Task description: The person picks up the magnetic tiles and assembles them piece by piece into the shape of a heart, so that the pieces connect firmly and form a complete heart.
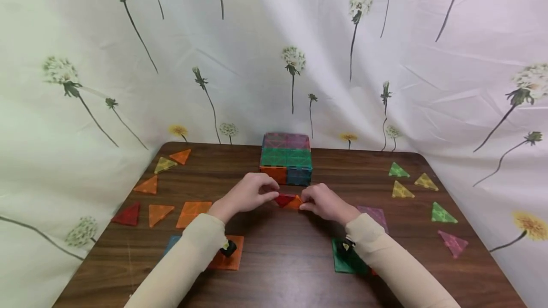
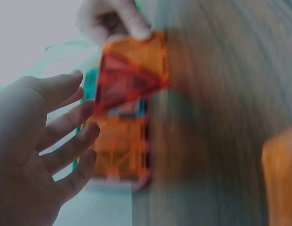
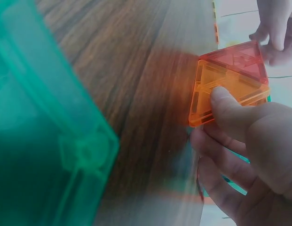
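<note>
My right hand [image 1: 326,201] pinches an orange triangular magnetic tile [image 3: 211,75] between thumb and fingers. A red triangular magnetic tile [image 3: 240,62] sits edge to edge against it, and the pair is held tilted up above the table. Beside the red tile's outer end is my left hand [image 1: 251,192]. Its fingers [image 2: 66,127] are spread and loosely bent, with nothing gripped between them; whether a fingertip touches the red tile is blurred. Just behind both hands stands a box built of tiles [image 1: 286,158], with green and purple on top and orange and blue in front.
On the wooden table [image 1: 282,260], loose orange, yellow and red triangle tiles [image 1: 161,213] lie at left, green, yellow and pink triangles [image 1: 443,214] at right. Square tiles, including orange [image 1: 194,214], purple [image 1: 375,216] and green [image 1: 342,263], lie near the forearms. A flowered cloth [image 1: 257,51] hangs behind.
</note>
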Demonstrator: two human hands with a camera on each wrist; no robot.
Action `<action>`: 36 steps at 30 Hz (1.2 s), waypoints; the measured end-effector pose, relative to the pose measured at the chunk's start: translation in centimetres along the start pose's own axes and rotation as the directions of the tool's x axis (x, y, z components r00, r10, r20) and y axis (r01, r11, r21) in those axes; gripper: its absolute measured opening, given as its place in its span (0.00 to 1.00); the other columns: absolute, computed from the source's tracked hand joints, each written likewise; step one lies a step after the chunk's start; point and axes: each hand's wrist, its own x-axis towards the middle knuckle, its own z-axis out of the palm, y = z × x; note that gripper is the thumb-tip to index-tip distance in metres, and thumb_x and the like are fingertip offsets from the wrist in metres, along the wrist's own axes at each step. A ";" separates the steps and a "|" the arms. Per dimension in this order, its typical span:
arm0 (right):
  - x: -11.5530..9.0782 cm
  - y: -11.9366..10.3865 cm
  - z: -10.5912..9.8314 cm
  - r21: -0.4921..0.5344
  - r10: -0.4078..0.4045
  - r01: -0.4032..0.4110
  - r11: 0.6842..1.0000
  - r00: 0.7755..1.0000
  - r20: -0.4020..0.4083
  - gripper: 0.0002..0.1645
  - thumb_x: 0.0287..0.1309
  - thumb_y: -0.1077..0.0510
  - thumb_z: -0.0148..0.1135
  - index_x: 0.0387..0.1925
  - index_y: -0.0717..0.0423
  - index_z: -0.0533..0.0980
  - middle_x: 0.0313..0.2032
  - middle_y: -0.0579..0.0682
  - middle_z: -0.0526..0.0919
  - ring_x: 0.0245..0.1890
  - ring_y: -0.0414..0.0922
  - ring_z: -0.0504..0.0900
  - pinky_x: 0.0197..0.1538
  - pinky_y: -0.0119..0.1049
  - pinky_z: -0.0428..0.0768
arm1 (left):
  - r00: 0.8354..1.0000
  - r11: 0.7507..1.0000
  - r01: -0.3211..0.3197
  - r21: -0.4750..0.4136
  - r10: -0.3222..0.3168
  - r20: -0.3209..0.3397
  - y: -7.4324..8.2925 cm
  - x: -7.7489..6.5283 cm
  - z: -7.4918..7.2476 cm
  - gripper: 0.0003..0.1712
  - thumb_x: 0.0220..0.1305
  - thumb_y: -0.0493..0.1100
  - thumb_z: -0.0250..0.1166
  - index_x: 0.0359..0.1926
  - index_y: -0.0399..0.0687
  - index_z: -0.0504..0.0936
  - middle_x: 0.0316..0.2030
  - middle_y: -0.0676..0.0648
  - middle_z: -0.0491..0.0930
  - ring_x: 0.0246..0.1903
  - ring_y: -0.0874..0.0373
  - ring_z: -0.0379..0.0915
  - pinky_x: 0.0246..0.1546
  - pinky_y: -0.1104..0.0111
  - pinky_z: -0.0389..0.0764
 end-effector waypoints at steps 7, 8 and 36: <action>0.2 -0.1 0.4 -0.007 -0.045 0.045 0.999 0.999 -0.022 0.10 0.64 0.57 0.75 0.28 0.47 0.82 0.25 0.38 0.79 0.27 0.39 0.73 0.34 0.30 0.77 | 0.993 0.996 0.085 0.024 -0.083 -0.080 -4.1 -5.2 -3.7 0.04 0.69 0.41 0.72 0.43 0.48 0.90 0.38 0.54 0.87 0.35 0.64 0.80 0.40 0.56 0.85; 0.2 -0.2 0.4 -0.007 -0.045 0.045 0.999 0.999 -0.020 0.10 0.64 0.57 0.75 0.28 0.47 0.82 0.25 0.38 0.79 0.27 0.39 0.73 0.34 0.30 0.77 | 0.990 0.993 0.116 0.029 -0.113 -0.088 -4.9 -6.4 -4.2 0.04 0.69 0.41 0.72 0.43 0.48 0.90 0.37 0.55 0.87 0.36 0.64 0.80 0.40 0.55 0.85; -0.3 0.3 0.5 -0.040 -0.032 0.031 0.999 0.999 -0.031 0.11 0.63 0.56 0.76 0.27 0.47 0.81 0.24 0.38 0.78 0.26 0.38 0.71 0.33 0.29 0.75 | 0.934 0.866 0.341 0.367 -0.355 -0.032 -11.9 -20.1 -10.3 0.24 0.53 0.37 0.82 0.51 0.34 0.87 0.46 0.37 0.80 0.46 0.34 0.76 0.47 0.40 0.78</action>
